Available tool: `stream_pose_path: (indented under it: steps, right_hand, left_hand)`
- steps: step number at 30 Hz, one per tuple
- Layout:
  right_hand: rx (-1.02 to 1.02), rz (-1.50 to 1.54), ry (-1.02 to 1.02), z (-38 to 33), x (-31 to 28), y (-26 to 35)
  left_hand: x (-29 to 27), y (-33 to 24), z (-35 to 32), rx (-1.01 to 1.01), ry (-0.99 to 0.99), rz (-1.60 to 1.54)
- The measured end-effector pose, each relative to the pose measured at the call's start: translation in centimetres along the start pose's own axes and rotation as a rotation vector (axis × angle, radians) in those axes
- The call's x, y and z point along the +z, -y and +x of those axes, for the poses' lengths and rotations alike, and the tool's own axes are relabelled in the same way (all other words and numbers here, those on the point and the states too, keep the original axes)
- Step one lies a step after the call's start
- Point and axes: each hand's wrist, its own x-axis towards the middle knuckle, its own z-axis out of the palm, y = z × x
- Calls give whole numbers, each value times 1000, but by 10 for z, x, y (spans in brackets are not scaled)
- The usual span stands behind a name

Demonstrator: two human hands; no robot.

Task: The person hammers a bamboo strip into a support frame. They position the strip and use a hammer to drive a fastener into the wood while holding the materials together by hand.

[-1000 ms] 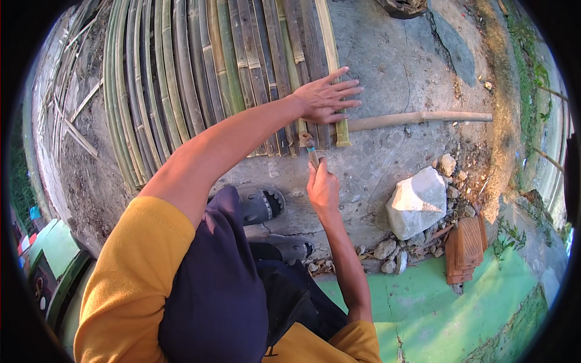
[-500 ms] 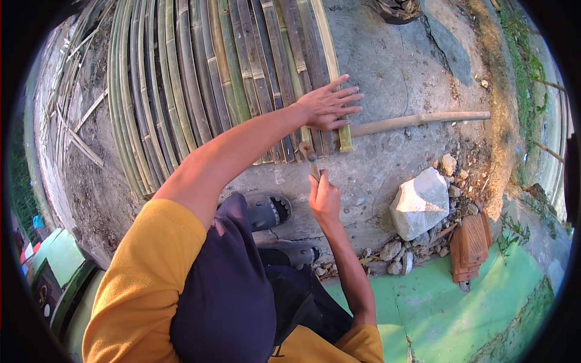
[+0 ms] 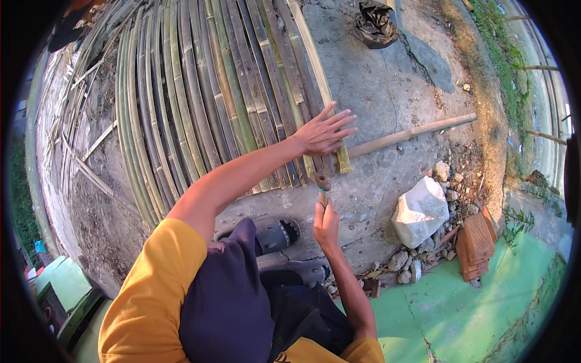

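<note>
A row of split bamboo strips (image 3: 206, 91) lies side by side on the concrete, their near ends roughly in line. Over the right-hand strips near those ends is my left hand (image 3: 325, 132), fingers spread and holding nothing; whether the palm presses down is hidden. The outermost pale strip (image 3: 315, 60) passes under its fingers. My right hand (image 3: 327, 224) is wrapped round the handle of a hammer (image 3: 321, 184), whose head hovers just off the strip ends. A round bamboo pole (image 3: 417, 130) runs crosswise from under the strips toward the right.
A big white rock (image 3: 420, 212) sits to the right, with rubble and stacked terracotta tiles (image 3: 475, 245) beside it. Thin bamboo slivers (image 3: 91, 154) are scattered at left. A black plastic bag (image 3: 375, 25) lies at the far side. My sandalled feet (image 3: 275, 236) stand close to the strip ends.
The view has shifted, so the scene sits lower. My right hand has drawn the hammer slightly back toward me and to the right. My left hand stays over the same strips.
</note>
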Motion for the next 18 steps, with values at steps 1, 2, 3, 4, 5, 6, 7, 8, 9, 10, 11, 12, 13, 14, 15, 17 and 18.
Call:
stream_pose_path:
  steps: [1, 2, 3, 4, 5, 6, 7, 8, 9, 10, 11, 12, 13, 14, 15, 17, 18]
  right_hand:
    - [12, 56, -78, -3, -9, -2]
    - [13, 53, -99, -3, -19, -2]
    - [19, 59, -107, 0, -26, -2]
    - [28, 58, -119, 3, -34, -4]
    - [13, 24, -168, 7, -41, -7]
    - [12, 24, -178, 9, -44, -7]
    - [28, 23, -197, 13, -48, -7]
    - [44, 21, -215, 16, -49, -8]
    - [64, 16, -230, 17, -52, -7]
    - [69, 11, -235, 18, -52, -6]
    - [71, -10, -216, 18, -50, -4]
    - [70, -29, -193, 19, -47, -4]
    - [71, -33, -192, 19, -43, -3]
    - [11, -57, -176, 19, -38, -2]
    - [-45, -80, -158, 18, -33, -1]
    - [-52, -94, -124, 18, -25, 0]
    - [-57, -112, -101, 17, -25, -4]
  left_hand:
    - [-10, -6, -8, -80, -42, -53]
    - [-20, -10, -19, -159, -81, -106]
    - [-28, -8, -36, -218, -86, -107]
    - [-33, -7, -45, -202, -92, -104]
    - [-37, -6, -52, -221, -64, -53]
    - [-40, -4, -57, -247, -32, -3]
    - [-41, 0, -58, -229, -27, 24]
    - [-41, 4, -54, -222, -30, 24]
    - [-43, 6, -48, -233, -36, -10]
    - [-44, 8, -41, -245, -41, -45]
    - [-44, 8, -33, -241, -43, -51]
    - [-41, 10, -26, -209, -50, -54]
    - [-37, 12, -21, -179, -56, -56]
    - [-33, 12, -18, -181, -57, -58]
    - [-25, 10, -18, -174, -39, -17]
    - [-11, 13, -22, -172, -17, 23]
    - [-10, 12, -18, -169, 7, 57]
